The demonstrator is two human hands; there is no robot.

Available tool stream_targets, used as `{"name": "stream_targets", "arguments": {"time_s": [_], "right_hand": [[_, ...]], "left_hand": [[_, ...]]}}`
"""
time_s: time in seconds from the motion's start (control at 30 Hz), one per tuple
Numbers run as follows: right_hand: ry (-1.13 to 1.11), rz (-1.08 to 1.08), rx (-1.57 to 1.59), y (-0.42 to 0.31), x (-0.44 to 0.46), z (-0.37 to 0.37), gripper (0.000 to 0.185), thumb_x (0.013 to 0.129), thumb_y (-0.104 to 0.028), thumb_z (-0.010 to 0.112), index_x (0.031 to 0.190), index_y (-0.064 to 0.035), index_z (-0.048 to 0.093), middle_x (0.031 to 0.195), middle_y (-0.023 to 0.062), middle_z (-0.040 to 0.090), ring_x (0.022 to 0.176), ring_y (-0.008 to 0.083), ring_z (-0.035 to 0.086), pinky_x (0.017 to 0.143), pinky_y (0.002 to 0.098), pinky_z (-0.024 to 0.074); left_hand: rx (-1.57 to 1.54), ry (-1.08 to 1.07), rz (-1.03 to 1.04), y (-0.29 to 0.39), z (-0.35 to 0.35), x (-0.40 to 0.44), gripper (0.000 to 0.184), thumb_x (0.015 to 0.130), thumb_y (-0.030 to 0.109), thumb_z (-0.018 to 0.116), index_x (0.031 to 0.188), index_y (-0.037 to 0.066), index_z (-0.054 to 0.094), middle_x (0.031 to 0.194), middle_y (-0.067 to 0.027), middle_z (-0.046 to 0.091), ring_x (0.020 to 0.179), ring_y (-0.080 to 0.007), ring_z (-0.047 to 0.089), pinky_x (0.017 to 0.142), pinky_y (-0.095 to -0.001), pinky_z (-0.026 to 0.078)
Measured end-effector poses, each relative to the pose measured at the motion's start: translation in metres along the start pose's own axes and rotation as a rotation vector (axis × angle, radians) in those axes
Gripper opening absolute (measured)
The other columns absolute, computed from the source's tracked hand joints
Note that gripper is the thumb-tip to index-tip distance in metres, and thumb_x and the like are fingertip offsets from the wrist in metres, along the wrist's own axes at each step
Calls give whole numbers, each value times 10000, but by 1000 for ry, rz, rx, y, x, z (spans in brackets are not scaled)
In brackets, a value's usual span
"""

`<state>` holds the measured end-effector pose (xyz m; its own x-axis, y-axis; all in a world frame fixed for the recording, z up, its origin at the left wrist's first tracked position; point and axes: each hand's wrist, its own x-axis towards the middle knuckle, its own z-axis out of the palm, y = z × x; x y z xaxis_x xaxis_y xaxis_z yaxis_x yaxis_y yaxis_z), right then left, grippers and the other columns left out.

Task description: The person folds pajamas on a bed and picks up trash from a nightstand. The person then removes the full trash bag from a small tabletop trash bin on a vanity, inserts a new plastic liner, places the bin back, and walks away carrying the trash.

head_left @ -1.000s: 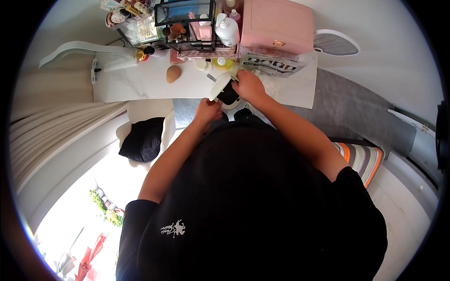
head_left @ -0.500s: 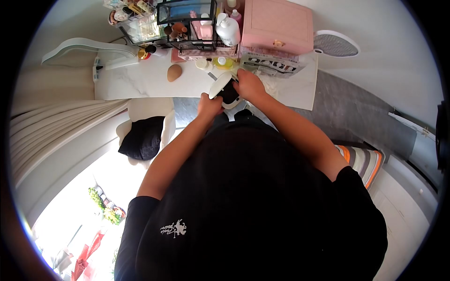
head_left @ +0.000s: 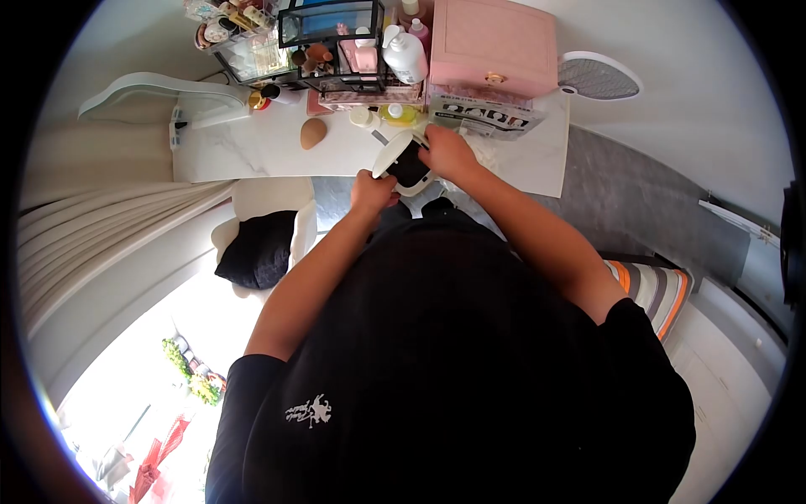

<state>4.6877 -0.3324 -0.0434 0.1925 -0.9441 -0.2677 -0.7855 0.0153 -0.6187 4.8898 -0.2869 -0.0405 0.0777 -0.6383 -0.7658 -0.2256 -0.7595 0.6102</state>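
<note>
At the front edge of the table, both hands hold a small white lidded container (head_left: 422,186) with a dark inside. Its pale oval lid (head_left: 391,151) is tilted up on the left. My left hand (head_left: 372,191) grips the lower left side, thumb near the lid's edge. My right hand (head_left: 447,153) is closed on the upper right rim, its fingertips partly hidden. A short grey strip (head_left: 379,137) lies just beyond the lid. Crumpled clear plastic (head_left: 483,151) is beside my right hand.
A pink box (head_left: 495,46), a white pump bottle (head_left: 405,57) and a black-framed organizer (head_left: 336,38) stand at the back. A brown makeup sponge (head_left: 313,133) and a yellow bottle (head_left: 398,114) lie nearer. A white chair with a black cushion (head_left: 256,249) is at left.
The view has shifted very slightly. Both hands keep their hold on the container, and its lid stays tilted up.
</note>
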Motion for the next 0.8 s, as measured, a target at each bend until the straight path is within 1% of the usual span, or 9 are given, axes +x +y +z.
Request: {"name": "stream_targets", "arguments": {"time_s": [0.07, 0.13, 0.2, 0.27, 0.4, 0.5, 0.57, 0.63, 0.8], "right_hand": [[14, -37, 13, 3, 0, -1, 306, 794, -189, 693, 996, 24, 605, 1016, 252, 675, 978, 436, 659, 863, 521, 538], [30, -37, 35, 4, -1, -2, 295, 782, -180, 702, 983, 18, 615, 1008, 243, 674, 977, 435, 652, 858, 517, 528], [39, -33, 59, 4, -5, 1, 285, 771, -172, 710, 970, 13, 625, 1000, 234, 674, 977, 435, 644, 853, 513, 519], [89, -11, 54, 1, -6, 2, 283, 770, -167, 712, 975, 6, 624, 1014, 228, 668, 975, 436, 639, 848, 517, 518], [100, -7, 34, -4, -7, 5, 284, 774, -163, 706, 984, 4, 611, 1014, 228, 657, 967, 439, 636, 842, 521, 518], [128, -36, -5, -3, -7, 9, 253, 790, -141, 678, 983, -1, 594, 1004, 226, 639, 943, 442, 639, 820, 524, 527], [115, -58, -88, -1, -7, 12, 220, 805, -124, 654, 976, -4, 586, 1000, 224, 626, 920, 442, 644, 793, 523, 538], [125, -68, -90, -1, -7, 16, 205, 810, -117, 644, 972, -6, 585, 998, 221, 624, 912, 440, 646, 784, 523, 541], [139, -113, -112, 6, -7, 16, 184, 847, -134, 645, 975, -5, 613, 990, 212, 626, 895, 427, 669, 771, 513, 557]], "left_hand": [[-17, 12, -16, 7, 2, -6, 307, 868, 76, 678, 1129, -67, 603, 965, -143, 690, 765, -240, 736, 601, -327, 616], [-12, 29, 18, 8, 2, -13, 332, 836, 103, 691, 1097, -96, 641, 931, -174, 725, 741, -232, 747, 624, -336, 633], [-40, 21, 14, -6, 2, -1, 324, 840, 106, 691, 1091, -95, 650, 923, -170, 726, 739, -231, 748, 626, -335, 632], [-67, 13, 16, -3, 2, -3, 317, 844, 109, 691, 1085, -95, 658, 915, -167, 728, 738, -230, 748, 628, -334, 631], [-76, 11, 3, 3, 2, -11, 278, 854, 111, 692, 1038, -96, 662, 906, -159, 727, 742, -229, 748, 629, -331, 626], [-77, 28, -14, 5, 2, -13, 264, 862, 115, 698, 1014, -97, 659, 898, -158, 726, 745, -227, 748, 628, -324, 623], [-67, 34, -31, -1, 2, -8, 260, 864, 118, 702, 1004, -98, 657, 896, -158, 726, 748, -226, 749, 627, -320, 621], [-75, 57, 6, -3, 2, -7, 246, 873, 124, 707, 976, -95, 663, 873, -155, 725, 745, -217, 748, 629, -315, 620], [-55, 42, -14, 7, 0, -17, 269, 889, 129, 717, 1013, -91, 621, 899, -161, 716, 749, -220, 747, 632, -323, 624]]}}
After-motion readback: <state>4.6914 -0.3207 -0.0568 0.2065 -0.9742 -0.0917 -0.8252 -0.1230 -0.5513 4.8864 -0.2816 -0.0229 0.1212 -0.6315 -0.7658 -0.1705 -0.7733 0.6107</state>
